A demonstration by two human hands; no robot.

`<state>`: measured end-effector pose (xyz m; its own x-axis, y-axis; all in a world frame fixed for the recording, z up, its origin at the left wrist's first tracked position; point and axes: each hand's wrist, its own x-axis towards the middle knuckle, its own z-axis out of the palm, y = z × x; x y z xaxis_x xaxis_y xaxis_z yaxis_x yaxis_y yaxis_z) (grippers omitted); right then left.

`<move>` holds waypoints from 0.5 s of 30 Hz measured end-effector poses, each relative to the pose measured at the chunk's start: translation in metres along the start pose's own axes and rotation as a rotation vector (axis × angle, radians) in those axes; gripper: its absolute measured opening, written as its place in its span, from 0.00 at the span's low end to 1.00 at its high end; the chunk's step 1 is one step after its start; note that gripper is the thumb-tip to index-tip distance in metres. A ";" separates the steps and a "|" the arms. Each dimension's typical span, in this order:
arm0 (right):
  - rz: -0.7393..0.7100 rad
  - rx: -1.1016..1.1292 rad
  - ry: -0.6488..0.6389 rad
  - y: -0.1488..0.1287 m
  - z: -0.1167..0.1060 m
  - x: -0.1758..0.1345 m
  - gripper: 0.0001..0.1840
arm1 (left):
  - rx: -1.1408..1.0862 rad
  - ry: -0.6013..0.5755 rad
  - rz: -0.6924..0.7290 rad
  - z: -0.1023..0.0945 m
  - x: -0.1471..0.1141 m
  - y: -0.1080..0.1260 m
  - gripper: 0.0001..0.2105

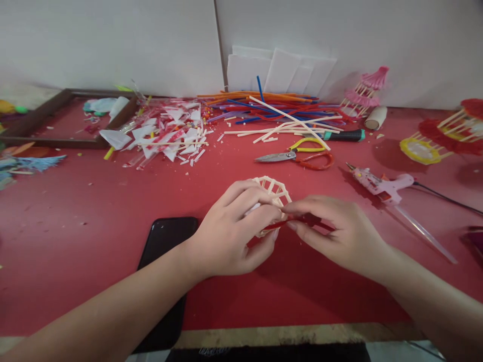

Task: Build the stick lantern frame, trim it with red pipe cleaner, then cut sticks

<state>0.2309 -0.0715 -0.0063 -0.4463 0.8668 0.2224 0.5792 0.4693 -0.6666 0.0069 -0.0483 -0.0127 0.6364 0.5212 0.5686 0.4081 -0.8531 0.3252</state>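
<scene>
My left hand (pixel 239 229) is closed around a small round frame of pale wooden sticks (pixel 272 187), hiding much of it. Part of the frame's open rim shows beyond my fingers. Between thumb and fingers, my right hand (pixel 335 234) pinches a dark red strip (pixel 311 221), which looks like pipe cleaner or folded paper. The strip runs across to the near side of the frame, by my left fingertips. Whether it is attached to the frame I cannot tell.
A black phone (pixel 166 281) lies under my left forearm. Scissors (pixel 294 155), a pink glue gun (pixel 383 185), and a pile of pipe cleaners and sticks (pixel 279 110) lie beyond. Scraps (pixel 169 130) and a brown frame (pixel 56 142) are left; stick models (pixel 422 151) stand right.
</scene>
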 end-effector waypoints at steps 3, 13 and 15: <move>0.017 0.012 -0.016 -0.001 0.000 0.002 0.11 | 0.009 0.010 -0.011 0.000 0.000 0.001 0.10; 0.027 0.094 -0.006 -0.013 0.006 0.003 0.07 | 0.036 0.024 0.000 0.000 0.001 0.000 0.10; 0.037 0.105 0.000 -0.013 0.007 0.003 0.08 | 0.040 0.025 -0.005 0.000 0.001 0.001 0.10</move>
<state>0.2176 -0.0766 -0.0015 -0.4257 0.8834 0.1960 0.5205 0.4162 -0.7455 0.0077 -0.0485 -0.0120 0.6177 0.5245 0.5860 0.4379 -0.8483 0.2977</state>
